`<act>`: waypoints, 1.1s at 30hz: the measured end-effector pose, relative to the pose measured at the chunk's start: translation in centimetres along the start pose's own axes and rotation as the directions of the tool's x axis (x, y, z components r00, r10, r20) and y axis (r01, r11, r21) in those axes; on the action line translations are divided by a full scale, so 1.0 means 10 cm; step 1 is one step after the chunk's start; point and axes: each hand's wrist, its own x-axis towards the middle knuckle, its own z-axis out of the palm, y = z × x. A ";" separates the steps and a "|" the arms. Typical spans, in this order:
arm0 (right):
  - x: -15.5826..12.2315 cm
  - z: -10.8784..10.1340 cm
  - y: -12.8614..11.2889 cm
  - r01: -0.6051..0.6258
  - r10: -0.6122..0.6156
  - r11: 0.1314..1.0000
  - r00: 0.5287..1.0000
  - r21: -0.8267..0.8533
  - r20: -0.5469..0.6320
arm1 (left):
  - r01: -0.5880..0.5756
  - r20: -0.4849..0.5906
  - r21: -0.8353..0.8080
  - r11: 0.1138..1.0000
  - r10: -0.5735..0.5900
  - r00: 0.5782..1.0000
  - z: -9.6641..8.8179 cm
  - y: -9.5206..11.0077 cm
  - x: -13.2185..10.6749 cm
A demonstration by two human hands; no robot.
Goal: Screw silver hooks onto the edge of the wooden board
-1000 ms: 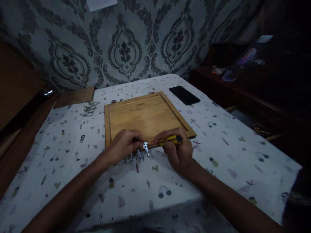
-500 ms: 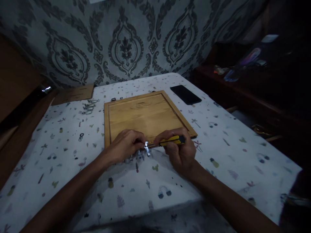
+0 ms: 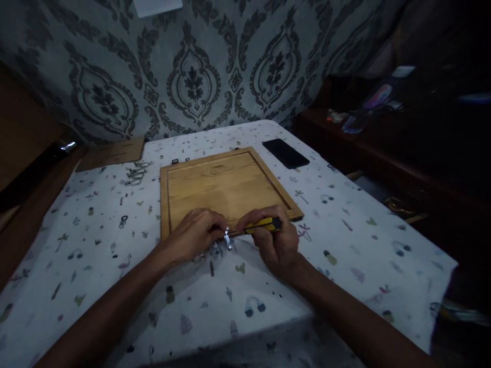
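Observation:
A square wooden board (image 3: 222, 186) with a raised rim lies on the patterned tablecloth. At its near edge, my left hand (image 3: 194, 236) is closed, pinching a small shiny metal bracket (image 3: 227, 238). More small metal pieces (image 3: 215, 250) lie just under that hand. My right hand (image 3: 274, 240) is wrapped round a yellow-and-black screwdriver (image 3: 263, 225), which lies level with its tip pointing left at the bracket.
A black phone (image 3: 286, 153) lies beyond the board at the right. Loose metal hardware (image 3: 134, 173) and a brown cardboard sheet (image 3: 111, 153) sit at the far left. The table's edge (image 3: 441, 276) drops off at the right beside dark furniture.
Both hands have stayed at the board's near edge with bracket and screwdriver; the view has shifted slightly, so everything sits a little further left.

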 end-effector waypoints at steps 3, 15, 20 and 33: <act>0.00 -0.01 0.00 0.015 -0.015 1.000 1.000 -0.006 0.012 | -0.027 -0.012 0.033 0.999 0.028 1.000 0.00 0.02 -0.01; 0.02 -0.03 -0.08 0.009 -0.007 0.999 0.999 -0.045 0.042 | -0.148 -0.063 0.074 0.986 0.152 0.986 0.06 -0.01 -0.03; 0.03 -0.03 -0.09 0.022 -0.021 0.999 0.999 -0.040 0.037 | -0.135 -0.045 0.060 0.989 0.138 0.989 0.06 -0.02 -0.02; 0.01 -0.01 -0.01 0.041 -0.041 0.999 0.999 0.001 0.020 | -0.019 0.035 0.019 1.000 0.019 0.999 -0.07 0.04 -0.01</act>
